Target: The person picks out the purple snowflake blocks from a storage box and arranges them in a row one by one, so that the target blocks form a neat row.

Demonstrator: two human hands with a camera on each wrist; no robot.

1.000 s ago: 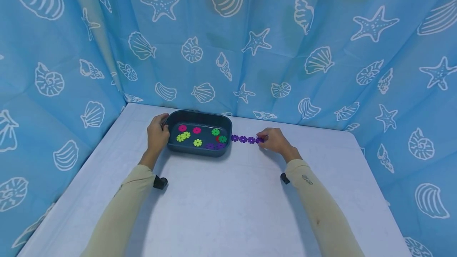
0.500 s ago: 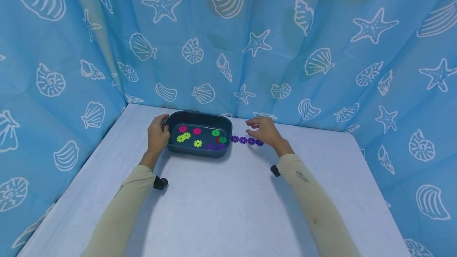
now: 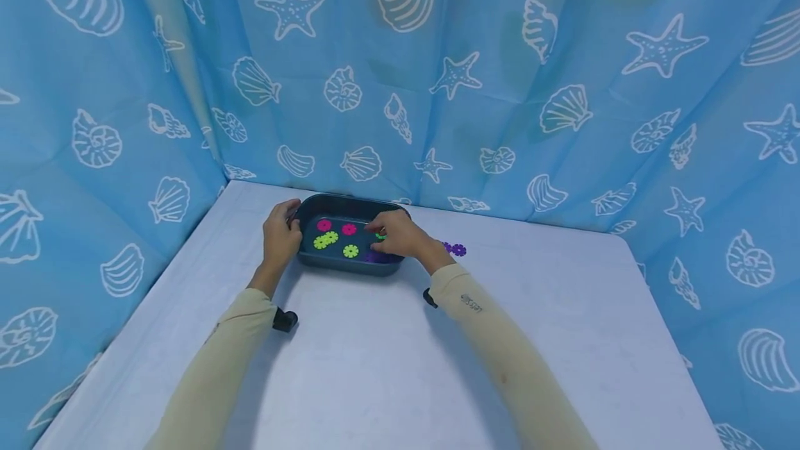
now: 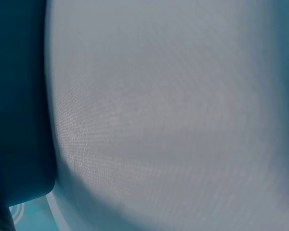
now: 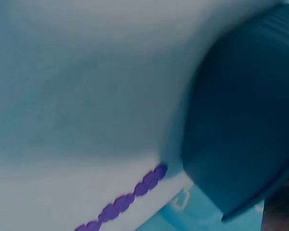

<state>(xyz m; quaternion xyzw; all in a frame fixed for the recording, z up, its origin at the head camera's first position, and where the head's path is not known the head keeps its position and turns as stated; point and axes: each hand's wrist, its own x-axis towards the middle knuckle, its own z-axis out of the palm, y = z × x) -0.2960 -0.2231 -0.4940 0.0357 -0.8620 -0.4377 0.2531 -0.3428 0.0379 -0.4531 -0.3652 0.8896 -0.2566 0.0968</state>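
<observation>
A dark blue plastic tub (image 3: 350, 268) stands at the back of the table, holding several notched snowflake discs: pink (image 3: 323, 225), yellow (image 3: 351, 251), green and purple. My left hand (image 3: 280, 238) grips the tub's left end, thumb on the near side. Reaching over the right rim, my right hand (image 3: 403, 233) is inside the tub, thumb and fingers apart above the green and purple discs, which it partly covers. A chain of purple discs (image 5: 115, 207) lies on the table off the tub's right end; in the head view my right wrist hides part of it.
The table has a white cloth (image 3: 375, 360). A blue curtain (image 3: 400, 89) with white shell prints hangs right behind the tub and along both sides. Dark wrist cameras (image 3: 285, 320) sit under both sleeves.
My right hand has let go of the purple disc chain's right end and moved left, over the chain and into the tub. My left hand has stayed on the tub's left end.
</observation>
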